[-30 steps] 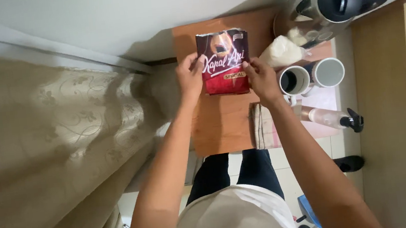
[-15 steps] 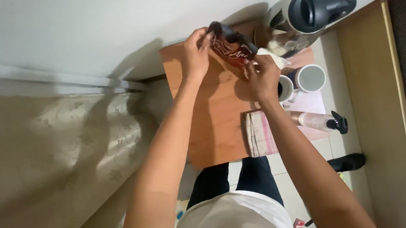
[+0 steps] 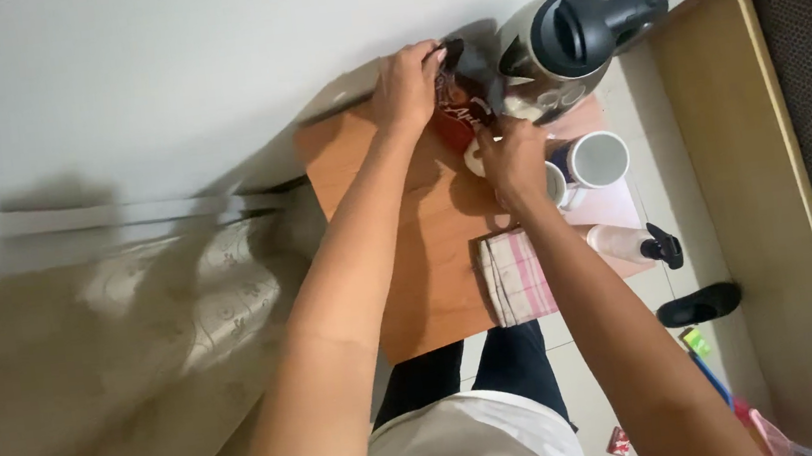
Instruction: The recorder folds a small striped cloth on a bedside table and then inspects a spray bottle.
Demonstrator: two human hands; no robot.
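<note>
Head view: we have carried the dark red foil packet [image 3: 459,112] from the middle of the orange-brown wooden tabletop [image 3: 428,246] to its far edge, against the white wall. Our left hand [image 3: 406,87] and right hand [image 3: 511,154] both pinch the packet, now turned edge-on. The steel kettle with black lid [image 3: 563,51] and two white mugs [image 3: 595,160] crowd the right; open room lies left.

Both bare arms reach forward — left hand [image 3: 406,85] and right hand [image 3: 511,159] close together, fingers [image 3: 430,52] curled in a pinch.
</note>
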